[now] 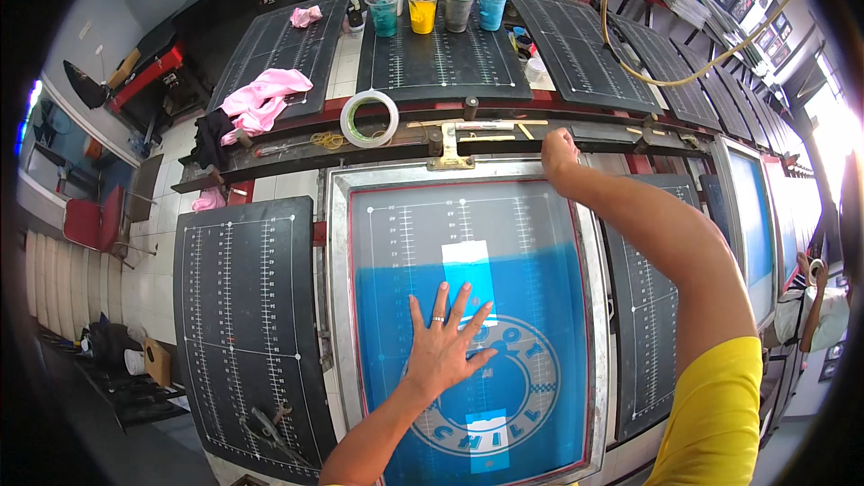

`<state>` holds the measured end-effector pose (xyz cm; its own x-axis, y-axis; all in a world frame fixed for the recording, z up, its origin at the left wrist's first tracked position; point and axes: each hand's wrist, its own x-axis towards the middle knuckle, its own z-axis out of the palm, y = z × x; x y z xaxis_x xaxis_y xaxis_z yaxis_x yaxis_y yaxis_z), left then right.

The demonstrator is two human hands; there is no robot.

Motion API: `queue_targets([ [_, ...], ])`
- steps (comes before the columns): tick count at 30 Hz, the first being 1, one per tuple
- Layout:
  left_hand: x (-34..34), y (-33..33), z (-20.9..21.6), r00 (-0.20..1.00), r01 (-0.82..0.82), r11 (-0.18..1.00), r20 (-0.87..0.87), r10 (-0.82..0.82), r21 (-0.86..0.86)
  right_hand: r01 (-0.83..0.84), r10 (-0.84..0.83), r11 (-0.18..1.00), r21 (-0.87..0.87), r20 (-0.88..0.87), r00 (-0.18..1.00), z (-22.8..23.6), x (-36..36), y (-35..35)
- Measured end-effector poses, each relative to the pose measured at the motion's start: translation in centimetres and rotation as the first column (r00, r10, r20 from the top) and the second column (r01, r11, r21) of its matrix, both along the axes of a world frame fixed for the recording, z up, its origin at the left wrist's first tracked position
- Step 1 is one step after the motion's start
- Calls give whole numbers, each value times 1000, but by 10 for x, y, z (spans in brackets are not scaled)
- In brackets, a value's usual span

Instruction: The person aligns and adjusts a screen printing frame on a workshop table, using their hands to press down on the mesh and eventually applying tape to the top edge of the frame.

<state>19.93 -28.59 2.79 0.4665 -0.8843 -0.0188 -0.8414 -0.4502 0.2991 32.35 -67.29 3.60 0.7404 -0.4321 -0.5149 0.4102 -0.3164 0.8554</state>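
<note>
My left hand (pixel 446 348) lies with its fingers spread on the blue mesh of a printing screen (pixel 341 252) that has a metal frame. A ring is on one finger. The mesh carries a pale round design with lettering (pixel 547 355). One white rectangle (pixel 464 263) shows just beyond my fingertips, another (pixel 489 432) nearer to me. My right hand (pixel 560 155) is closed at the far right corner of the frame, beside the long rail; whatever its fingers may hold is hidden. Left of it, a metal clamp (pixel 450 160) sits at the frame's far edge.
Black marked boards (pixel 247 306) flank the screen. A tape roll (pixel 393 121) rests on the rail (pixel 288 155). Beyond stand cups of coloured ink (pixel 423 13) and pink cloth (pixel 265 101). A pliers-like tool (pixel 270 432) lies at lower left. Another person (pixel 814 306) is at far right.
</note>
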Motion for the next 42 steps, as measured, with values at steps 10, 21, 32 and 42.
queue_targets([
  [10,0,2,0,999,-15,1000,-37,15,-1,-271,309,885,378,-43,950,39,-6,-7],
  [21,0,2,0,1000,-15,1000,-12,14,-22,-243,-613,467,850,509,604,59,-104,-115],
  [32,-1,-1,3,1000,-10,1000,7,10,20,-397,-995,-94,913,-68,80,4,-65,-76],
  [42,0,0,3,1000,-12,999,11,11,34,-443,-909,-348,826,-413,-56,2,-58,-78],
])
